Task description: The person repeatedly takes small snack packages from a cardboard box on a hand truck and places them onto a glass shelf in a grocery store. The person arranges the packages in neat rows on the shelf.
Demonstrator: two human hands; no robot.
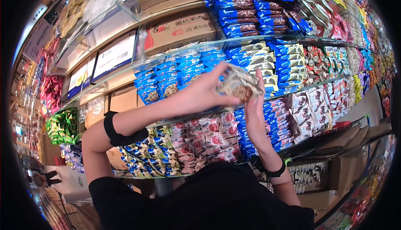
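Observation:
A small stack of cream-coloured cookie packets (240, 89), blurred by motion and printed with a cookie, is held up between my two hands. My left hand (208, 90) grips its left side, fingers over the top and thumb along the lower front edge. Against the right side rests my right hand (255, 111), its fingers pointing up and partly hidden by the packets. Behind my left hand, blue cookie packets (169, 79) fill part of a glass shelf. Blue-and-cream biscuit packets (250, 56) lie stacked just beyond my right fingertips.
Pink-and-white packets (213, 133) sit on the shelf below. Blue-and-brown packets (236, 7) are stacked above, beside a printed cardboard box (178, 29). Glass shelf edges (282, 38) run across. Green packets (62, 126) hang at left; flattened cardboard (341, 142) leans at right.

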